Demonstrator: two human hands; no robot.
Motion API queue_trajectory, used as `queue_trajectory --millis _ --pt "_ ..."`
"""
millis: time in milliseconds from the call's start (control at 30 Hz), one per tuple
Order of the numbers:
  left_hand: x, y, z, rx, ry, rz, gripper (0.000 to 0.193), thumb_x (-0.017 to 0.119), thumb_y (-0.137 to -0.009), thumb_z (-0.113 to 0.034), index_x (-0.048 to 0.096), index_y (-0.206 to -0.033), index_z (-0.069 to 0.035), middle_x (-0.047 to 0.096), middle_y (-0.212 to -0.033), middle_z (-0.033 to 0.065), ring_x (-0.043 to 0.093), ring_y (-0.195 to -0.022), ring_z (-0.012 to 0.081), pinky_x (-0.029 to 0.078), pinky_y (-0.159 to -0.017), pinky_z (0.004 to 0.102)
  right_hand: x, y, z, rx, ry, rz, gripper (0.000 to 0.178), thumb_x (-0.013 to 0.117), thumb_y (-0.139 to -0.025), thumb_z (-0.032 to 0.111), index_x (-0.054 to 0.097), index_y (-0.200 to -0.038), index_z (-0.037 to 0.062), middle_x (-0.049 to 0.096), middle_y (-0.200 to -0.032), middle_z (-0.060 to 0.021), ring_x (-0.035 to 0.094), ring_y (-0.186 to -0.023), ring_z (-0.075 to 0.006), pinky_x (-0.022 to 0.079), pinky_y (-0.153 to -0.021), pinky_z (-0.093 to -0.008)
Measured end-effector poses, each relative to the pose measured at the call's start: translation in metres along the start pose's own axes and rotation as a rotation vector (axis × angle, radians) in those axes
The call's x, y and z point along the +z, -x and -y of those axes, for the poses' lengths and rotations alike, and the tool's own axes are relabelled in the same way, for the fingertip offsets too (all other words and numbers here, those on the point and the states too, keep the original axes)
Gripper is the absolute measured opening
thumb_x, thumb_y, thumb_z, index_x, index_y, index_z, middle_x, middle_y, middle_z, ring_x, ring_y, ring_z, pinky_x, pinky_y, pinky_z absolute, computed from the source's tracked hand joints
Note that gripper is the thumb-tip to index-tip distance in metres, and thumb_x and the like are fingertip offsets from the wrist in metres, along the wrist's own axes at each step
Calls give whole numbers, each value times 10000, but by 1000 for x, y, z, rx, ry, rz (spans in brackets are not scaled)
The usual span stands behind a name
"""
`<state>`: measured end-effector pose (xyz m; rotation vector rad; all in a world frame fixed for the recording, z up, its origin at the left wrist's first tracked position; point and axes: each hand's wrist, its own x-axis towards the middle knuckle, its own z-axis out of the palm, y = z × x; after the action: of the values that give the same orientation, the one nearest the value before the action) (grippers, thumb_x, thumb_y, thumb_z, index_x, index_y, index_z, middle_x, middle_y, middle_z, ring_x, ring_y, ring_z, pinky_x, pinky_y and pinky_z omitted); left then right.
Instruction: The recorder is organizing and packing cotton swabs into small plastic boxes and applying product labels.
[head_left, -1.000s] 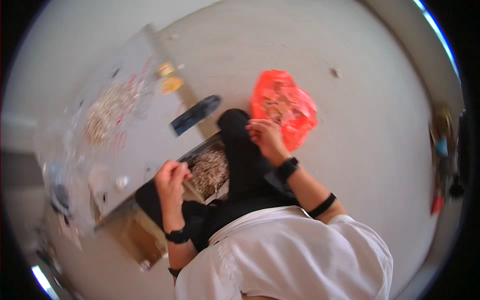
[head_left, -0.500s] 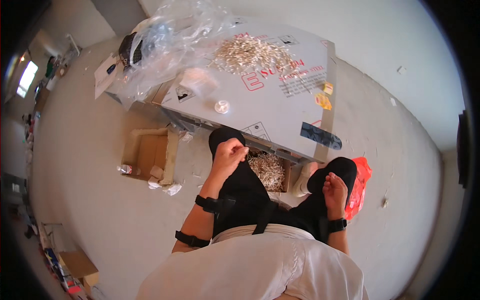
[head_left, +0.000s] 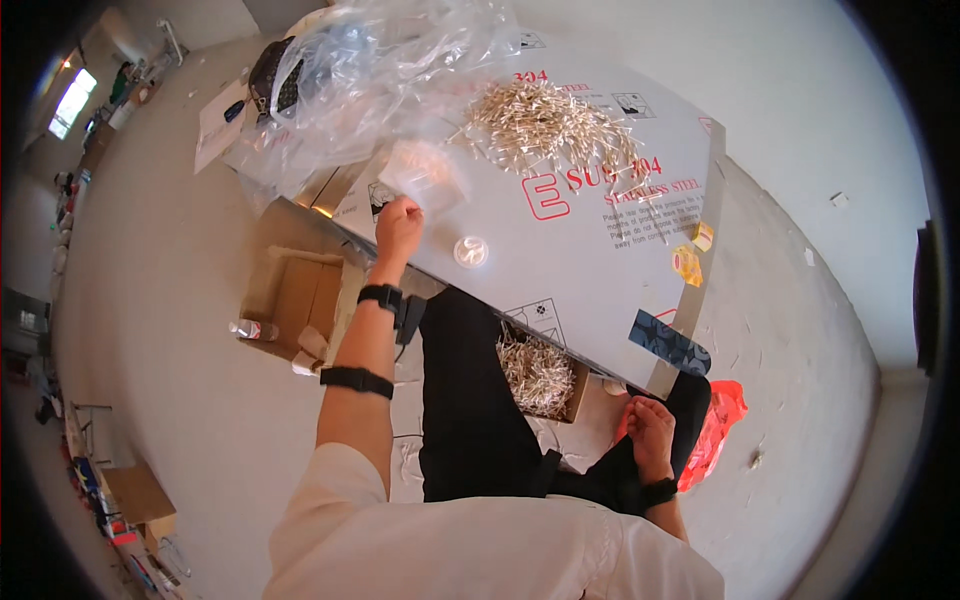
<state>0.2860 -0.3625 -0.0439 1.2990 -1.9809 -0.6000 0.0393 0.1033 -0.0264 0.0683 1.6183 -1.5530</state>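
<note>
My left hand (head_left: 399,232) reaches over the near left edge of the grey sheet-topped table (head_left: 560,270). Its fingers are closed at the near edge of a stack of small clear plastic bags (head_left: 425,170); whatever they pinch is hidden. A small round clear container (head_left: 471,251) with something white inside stands to the right of that hand. My right hand (head_left: 650,430) is held above my right knee, its fingers curled together, and I cannot make out anything in them. A loose heap of cotton swabs (head_left: 550,125) lies farther back on the table.
Large clear plastic sheeting (head_left: 380,80) and a dark bag (head_left: 272,80) cover the far left. Yellow packets (head_left: 687,265) and a dark patterned strip (head_left: 668,342) lie along the right edge. Below are a swab-filled box (head_left: 540,380), a cardboard box (head_left: 300,295) and a red plastic bag (head_left: 715,435).
My left hand has moved forward from my left knee to the small bags on the table. My right hand has shifted slightly down and left, its fingers more curled. The view has shifted.
</note>
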Motion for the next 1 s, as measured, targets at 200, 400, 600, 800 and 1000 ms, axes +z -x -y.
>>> queue_trajectory --millis 200,400,600,800,1000 --pt "23 -48 -9 109 -560 -38 205 775 -672 -193 655 -790 -75 649 -872 93 590 -935 309 483 -796 451 2 -7 -6 57 43 -47 92 593 -882 49 646 -951 18 658 -768 -56 551 -578 -94 424 -512 -200" --pt "27 -52 19 -94 -388 163 167 782 -637 -187 664 -724 -106 647 -832 89 589 -911 318 482 -769 423 16 -15 -3 47 143 -34 105 598 -891 48 652 -969 5 664 -776 -57 582 -579 -107 452 -492 -205" --pt "8 -35 6 164 -232 -158 109 736 -694 -102 636 -718 -64 647 -774 105 595 -745 325 473 -670 424 42 -25 3 -6 251 25 103 616 -878 65 661 -938 -5 667 -766 -47 540 -597 -80 424 -542 -204" --pt "-10 15 -52 30 445 29 91 659 -795 -23 571 -770 -23 492 -654 50 457 -606 131 405 -581 279 84 -29 19 -203 368 122 146 637 -893 107 659 -971 -14 666 -820 -40 551 -672 -72 435 -606 -211" --pt "38 90 -106 137 530 193 142 641 -857 -74 532 -791 -11 496 -656 39 457 -611 104 404 -577 272 159 -39 40 -59 104 283 295 618 -939 214 604 -1131 -8 671 -979 -79 616 -839 -118 493 -717 -248"
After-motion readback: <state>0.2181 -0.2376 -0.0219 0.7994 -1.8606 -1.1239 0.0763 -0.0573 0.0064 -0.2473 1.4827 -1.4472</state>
